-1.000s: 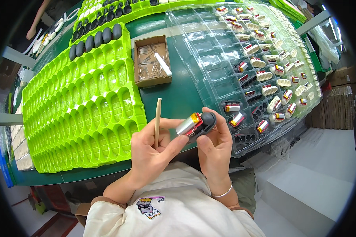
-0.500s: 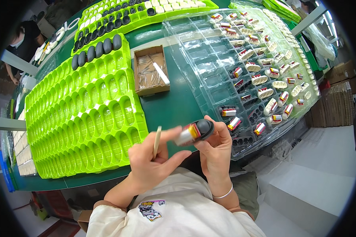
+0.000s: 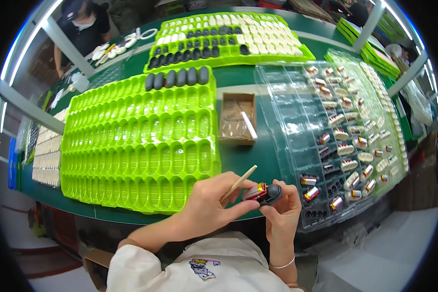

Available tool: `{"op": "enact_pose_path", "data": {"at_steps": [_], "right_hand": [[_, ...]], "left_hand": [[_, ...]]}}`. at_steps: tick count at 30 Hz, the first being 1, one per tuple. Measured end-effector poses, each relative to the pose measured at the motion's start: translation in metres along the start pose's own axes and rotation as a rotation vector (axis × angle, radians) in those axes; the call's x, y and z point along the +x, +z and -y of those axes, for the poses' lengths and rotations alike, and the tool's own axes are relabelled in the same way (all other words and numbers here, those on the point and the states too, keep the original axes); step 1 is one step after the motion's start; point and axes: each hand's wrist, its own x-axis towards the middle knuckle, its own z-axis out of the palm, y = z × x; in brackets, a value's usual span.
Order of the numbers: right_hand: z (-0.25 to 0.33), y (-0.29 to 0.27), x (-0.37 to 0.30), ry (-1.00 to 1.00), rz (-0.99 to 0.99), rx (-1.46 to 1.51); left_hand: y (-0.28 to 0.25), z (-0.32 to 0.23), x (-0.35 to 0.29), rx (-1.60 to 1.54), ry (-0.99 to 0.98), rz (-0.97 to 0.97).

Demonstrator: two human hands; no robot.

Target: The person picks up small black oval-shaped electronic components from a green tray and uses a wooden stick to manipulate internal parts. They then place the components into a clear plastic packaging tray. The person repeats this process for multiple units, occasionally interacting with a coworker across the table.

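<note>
My right hand pinches a small black rounded shell between thumb and fingers. A silver battery cell with a red and gold end sits against that shell, partly covered by fingers. My left hand is closed round a thin beige stick, which slants up to the right. Its thumb and forefinger also press on the battery cell from the left. Both hands are above the table's near edge. How the cell joins the shell is hidden.
A green tray with oval hollows lies left, black ovals in its far row. An open carton holds thin sticks and a white one. Right, a clear tray carries shells and cells. Another filled green tray and a person are beyond.
My view has tilted up, so the table sits lower and further right. My left thumb and forefinger, spread beside the battery cell before, now close on it. The stick leans more to the right.
</note>
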Motion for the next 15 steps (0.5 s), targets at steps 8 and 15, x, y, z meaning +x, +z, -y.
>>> {"op": "enact_pose_path", "data": {"at_steps": [8, 15], "right_hand": [[-0.003, 0.015, 0.011, 0.16, -0.044, -0.101], [-0.01, 0.008, 0.013, 0.21, -0.106, -0.126]], "left_hand": [[-0.16, 0.053, 0.074, 0.024, -0.42, -0.309], [-0.283, 0.163, 0.12, -0.378, -0.731, -0.412]]}}
